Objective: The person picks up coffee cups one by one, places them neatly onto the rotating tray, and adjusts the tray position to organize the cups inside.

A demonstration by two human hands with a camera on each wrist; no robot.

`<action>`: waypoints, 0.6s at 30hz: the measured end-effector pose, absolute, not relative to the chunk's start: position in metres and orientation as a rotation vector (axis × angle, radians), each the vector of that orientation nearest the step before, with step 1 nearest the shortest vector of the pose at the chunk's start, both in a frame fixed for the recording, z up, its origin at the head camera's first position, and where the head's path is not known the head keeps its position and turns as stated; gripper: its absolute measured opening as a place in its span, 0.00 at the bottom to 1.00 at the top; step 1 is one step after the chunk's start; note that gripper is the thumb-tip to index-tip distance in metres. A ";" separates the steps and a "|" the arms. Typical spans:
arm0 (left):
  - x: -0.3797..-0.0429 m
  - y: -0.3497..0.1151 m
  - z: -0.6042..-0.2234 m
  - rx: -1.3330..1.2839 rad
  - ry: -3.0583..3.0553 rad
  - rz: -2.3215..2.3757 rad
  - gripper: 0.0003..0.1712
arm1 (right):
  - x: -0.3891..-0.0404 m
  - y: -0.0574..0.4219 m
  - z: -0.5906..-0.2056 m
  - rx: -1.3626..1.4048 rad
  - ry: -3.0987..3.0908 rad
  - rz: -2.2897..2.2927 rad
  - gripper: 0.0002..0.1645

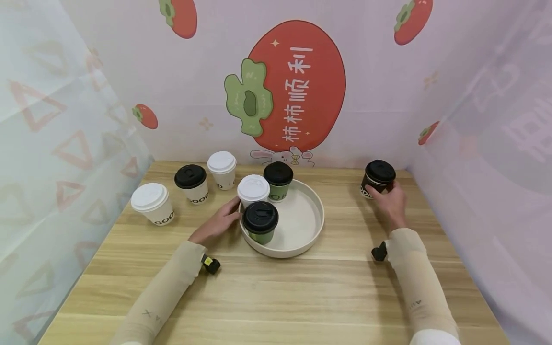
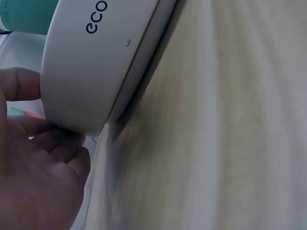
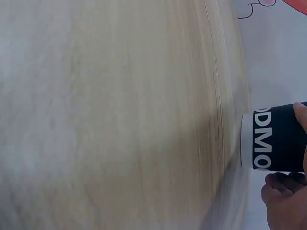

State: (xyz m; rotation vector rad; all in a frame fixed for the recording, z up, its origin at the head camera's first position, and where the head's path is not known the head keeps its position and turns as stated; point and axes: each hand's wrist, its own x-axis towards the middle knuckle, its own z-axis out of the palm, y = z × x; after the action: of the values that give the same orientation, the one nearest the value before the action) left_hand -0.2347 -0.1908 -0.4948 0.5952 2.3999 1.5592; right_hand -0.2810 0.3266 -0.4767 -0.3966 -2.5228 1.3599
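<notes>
My right hand point(image 1: 393, 203) grips a dark paper coffee cup point(image 1: 371, 188) with a black lid at the back right. In the right wrist view, this cup point(image 3: 283, 139) shows white lettering near its base. My left hand point(image 1: 222, 219) holds the left side of a round off-white tray point(image 1: 302, 247), thumb and curled fingers against its wall. The left wrist view shows "eco" on the tray's wall point(image 2: 91, 62). Inside the tray's left part stand a green cup with a black lid point(image 1: 260, 223), a white-lidded cup point(image 1: 253, 189) and another black-lidded green cup point(image 1: 279, 179).
Left of the tray stand a white cup with a white lid point(image 1: 153, 203), a white cup with a black lid point(image 1: 192, 183) and another white-lidded cup point(image 1: 222, 169). Printed cloth walls enclose the wooden table point(image 1: 293, 302) at the back and both sides.
</notes>
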 end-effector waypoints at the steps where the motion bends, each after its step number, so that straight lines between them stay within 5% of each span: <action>1: -0.238 -0.191 -0.495 0.599 2.388 1.569 0.41 | -0.282 0.325 -0.477 -0.397 -2.513 1.343 0.51; 10: -0.253 -0.186 -0.495 0.587 2.452 1.530 0.35 | -0.278 0.310 -0.467 -0.355 -2.501 1.310 0.50; 18: -0.225 -0.185 -0.494 0.526 2.570 1.550 0.33 | -0.250 0.280 -0.438 0.043 -2.536 1.325 0.42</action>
State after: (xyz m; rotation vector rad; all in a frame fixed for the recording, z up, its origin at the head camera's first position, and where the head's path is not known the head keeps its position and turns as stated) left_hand -0.2252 -0.1849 -0.4941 0.5264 2.5699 1.5501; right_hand -0.2501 0.2798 -0.4381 0.0430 -2.5364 1.3252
